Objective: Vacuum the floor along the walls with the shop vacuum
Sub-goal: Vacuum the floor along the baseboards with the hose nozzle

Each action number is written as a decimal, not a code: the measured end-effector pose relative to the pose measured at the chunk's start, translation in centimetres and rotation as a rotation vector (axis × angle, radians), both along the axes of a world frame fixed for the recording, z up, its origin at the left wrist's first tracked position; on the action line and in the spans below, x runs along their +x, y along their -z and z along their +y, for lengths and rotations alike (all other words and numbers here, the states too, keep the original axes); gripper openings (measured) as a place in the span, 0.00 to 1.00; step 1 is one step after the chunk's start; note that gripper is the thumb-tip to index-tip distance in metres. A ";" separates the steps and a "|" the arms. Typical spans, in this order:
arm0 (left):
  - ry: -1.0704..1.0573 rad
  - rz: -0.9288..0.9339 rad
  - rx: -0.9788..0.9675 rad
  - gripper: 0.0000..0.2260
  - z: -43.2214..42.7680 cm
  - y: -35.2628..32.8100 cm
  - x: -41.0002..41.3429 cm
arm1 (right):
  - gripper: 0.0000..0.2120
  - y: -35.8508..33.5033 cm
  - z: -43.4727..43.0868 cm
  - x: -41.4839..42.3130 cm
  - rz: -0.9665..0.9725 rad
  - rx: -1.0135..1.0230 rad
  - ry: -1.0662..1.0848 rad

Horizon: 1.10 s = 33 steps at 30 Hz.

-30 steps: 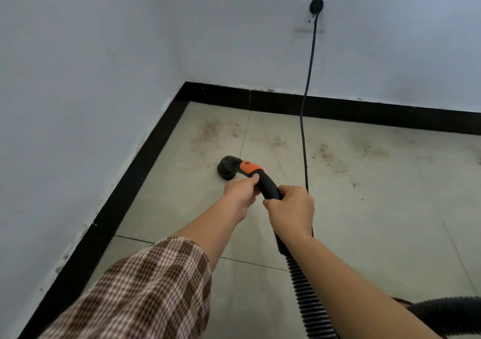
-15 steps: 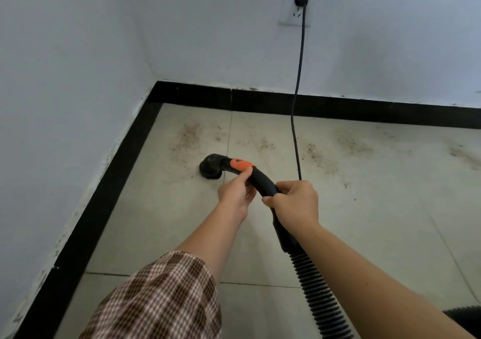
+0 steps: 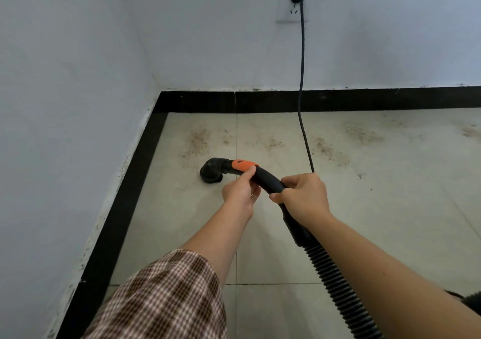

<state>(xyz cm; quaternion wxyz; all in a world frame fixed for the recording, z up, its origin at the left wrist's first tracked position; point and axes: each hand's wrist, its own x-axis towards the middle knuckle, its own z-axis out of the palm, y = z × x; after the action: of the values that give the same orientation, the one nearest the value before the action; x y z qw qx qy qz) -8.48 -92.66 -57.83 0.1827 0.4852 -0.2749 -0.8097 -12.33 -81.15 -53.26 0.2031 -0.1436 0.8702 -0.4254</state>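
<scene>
Near the room's corner, the left hand (image 3: 240, 192) grips the vacuum wand (image 3: 268, 179) at its orange collar (image 3: 242, 165), the right hand (image 3: 302, 198) lower down; the round nozzle (image 3: 211, 173) rests on the dusty floor (image 3: 364, 182) near the baseboard (image 3: 132, 190).

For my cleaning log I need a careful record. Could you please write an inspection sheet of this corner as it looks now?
Surface: pale tiled floor, with brown dirt patches near the far wall.
Job's things: round nozzle down at the floor near the corner; curved handle; ribbed hose.
Clutter: nothing seen.
Hands: left hand pinches the handle by its orange part; right hand grips it further back.
Cables: power cord hangs from the wall socket down toward the hands.
Surroundings: white walls, black baseboard, checked sleeve.
</scene>
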 end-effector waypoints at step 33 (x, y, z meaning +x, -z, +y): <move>-0.281 -0.136 -0.022 0.06 -3.3 0.5 4.3 | 0.19 1.0 -4.1 2.5 -0.193 -0.037 -0.120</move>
<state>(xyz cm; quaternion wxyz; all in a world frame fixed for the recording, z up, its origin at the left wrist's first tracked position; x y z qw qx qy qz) -4.19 -95.97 -58.37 0.2804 0.5706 -0.2251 -0.7383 -9.82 -85.25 -54.30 0.3083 -0.1577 0.8284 -0.4404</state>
